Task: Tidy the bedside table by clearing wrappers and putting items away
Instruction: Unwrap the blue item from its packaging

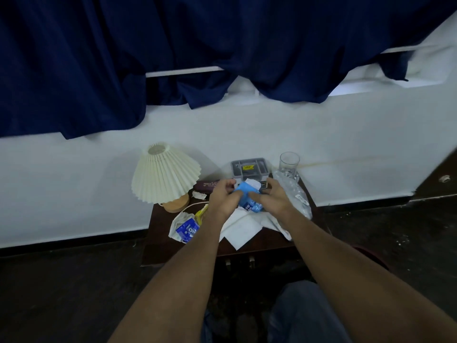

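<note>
A dark blue curtain (173,45) hangs far beyond the hands, and beneath them is a bedside table (158,233) with a pleated cream lamp (164,173) left of the left hand (222,200). The left hand and right hand (270,196) are close together, both gripping a crumpled blue wrapper (247,198) between them, above a white napkin (241,230). A crushed bottle (294,194) lies right of the right hand, a grey box (249,167) beyond the fingers, an Oreo wrapper (188,229) left of the left wrist
</note>
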Tool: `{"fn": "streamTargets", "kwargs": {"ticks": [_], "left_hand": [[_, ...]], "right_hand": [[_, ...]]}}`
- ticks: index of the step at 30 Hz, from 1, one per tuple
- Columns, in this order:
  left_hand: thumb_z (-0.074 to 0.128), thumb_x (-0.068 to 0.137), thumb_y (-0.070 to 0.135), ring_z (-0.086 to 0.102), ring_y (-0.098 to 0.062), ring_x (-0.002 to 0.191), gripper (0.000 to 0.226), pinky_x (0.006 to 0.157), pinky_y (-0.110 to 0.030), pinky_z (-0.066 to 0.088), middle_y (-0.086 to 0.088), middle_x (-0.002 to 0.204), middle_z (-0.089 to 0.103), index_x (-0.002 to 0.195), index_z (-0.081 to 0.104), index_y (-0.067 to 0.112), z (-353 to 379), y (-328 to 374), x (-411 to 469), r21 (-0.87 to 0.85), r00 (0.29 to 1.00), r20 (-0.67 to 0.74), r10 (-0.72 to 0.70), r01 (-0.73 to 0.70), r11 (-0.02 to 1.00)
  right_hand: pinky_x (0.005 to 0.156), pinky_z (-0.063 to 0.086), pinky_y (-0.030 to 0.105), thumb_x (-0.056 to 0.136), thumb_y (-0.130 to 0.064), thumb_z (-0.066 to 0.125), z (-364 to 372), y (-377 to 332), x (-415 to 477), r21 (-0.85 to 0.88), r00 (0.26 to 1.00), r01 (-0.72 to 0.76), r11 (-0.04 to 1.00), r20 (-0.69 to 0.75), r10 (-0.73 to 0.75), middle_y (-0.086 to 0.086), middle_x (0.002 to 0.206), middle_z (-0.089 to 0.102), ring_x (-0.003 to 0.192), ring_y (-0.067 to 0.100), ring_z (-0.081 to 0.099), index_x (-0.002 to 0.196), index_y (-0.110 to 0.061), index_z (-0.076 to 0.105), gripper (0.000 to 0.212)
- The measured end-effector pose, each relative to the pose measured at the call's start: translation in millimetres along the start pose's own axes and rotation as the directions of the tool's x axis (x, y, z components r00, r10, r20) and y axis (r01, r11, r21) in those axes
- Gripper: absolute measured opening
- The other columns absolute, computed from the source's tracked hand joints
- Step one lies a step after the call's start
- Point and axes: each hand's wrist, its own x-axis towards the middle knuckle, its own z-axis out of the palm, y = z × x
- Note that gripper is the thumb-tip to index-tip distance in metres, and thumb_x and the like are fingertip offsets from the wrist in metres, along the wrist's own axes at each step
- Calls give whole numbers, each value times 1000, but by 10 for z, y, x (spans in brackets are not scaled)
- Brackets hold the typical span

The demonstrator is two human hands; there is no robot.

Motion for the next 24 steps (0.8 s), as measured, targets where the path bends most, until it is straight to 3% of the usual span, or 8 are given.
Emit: {"fn": "streamTargets", "kwargs": {"ticks": [2, 5, 9, 13, 17, 21, 24], "left_hand": [[61, 89, 8, 71, -24, 96, 26, 89, -46, 60, -6, 106, 72, 112, 66, 16, 107, 161, -35, -60, 999, 42, 2, 0, 998], [56, 91, 2, 72, -26, 90, 24, 84, -43, 61, -14, 104, 74, 108, 71, 12, 390, 367, -104, -53, 991, 130, 24, -17, 998], [59, 90, 17, 72, -29, 89, 23, 83, -49, 60, -11, 100, 76, 108, 73, 15, 967, 466, -127, 126, 977, 209, 51, -78, 989], [63, 86, 25, 68, -27, 109, 35, 97, -42, 55, -6, 117, 74, 120, 70, 18, 1662, 491, -216, 266, 964, 264, 29, -102, 958], [58, 90, 19, 56, -28, 128, 45, 106, -32, 43, -7, 138, 62, 135, 62, 15, 2279, 468, -395, 380, 935, 355, 11, -155, 912], [60, 87, 24, 61, -27, 120, 49, 106, -36, 48, -4, 135, 64, 136, 59, 20, 2685, 295, -479, 445, 900, 429, -71, -142, 884], [61, 88, 30, 64, -26, 116, 53, 102, -41, 52, -2, 132, 66, 139, 56, 19, 2835, 142, -476, 463, 871, 478, -113, -141, 875]], "right_hand": [[71, 61, 32, 85, -7, 78, -215, -115, -77, 43, 1000, -13, 999, -8, 14, 8, 98, 75, 84, 20, 73, 111, -10, 66, 28], [79, 63, 43, 82, -11, 82, -581, -161, -152, -6, 995, -25, 1000, -98, 24, 16, 96, 77, 87, 29, 75, 93, -7, 73, 15], [68, 55, 35, 77, -17, 84, -1102, -103, -251, -154, 954, -62, 986, -300, 13, 8, 74, 69, 71, 24, 66, 80, -5, 73, 16], [72, 57, 37, 77, -23, 79, -1713, 92, -422, -310, 881, -203, 929, -472, 35, 9, 79, 71, 78, 26, 68, 76, -14, 71, 12], [69, 47, 27, 76, -22, 73, -2258, 479, -594, -284, 771, -435, 854, -608, 190, 11, 91, 71, 84, 28, 66, 87, -14, 73, 14], [69, 47, 30, 75, -22, 78, -2549, 974, -714, -205, 679, -567, 797, -664, 313, 15, 107, 70, 98, 31, 68, 105, -7, 69, 34], [66, 48, 31, 79, -24, 82, -2661, 1267, -770, -166, 636, -627, 761, -673, 377, 18, 111, 68, 94, 30, 68, 114, -3, 65, 44]]}}
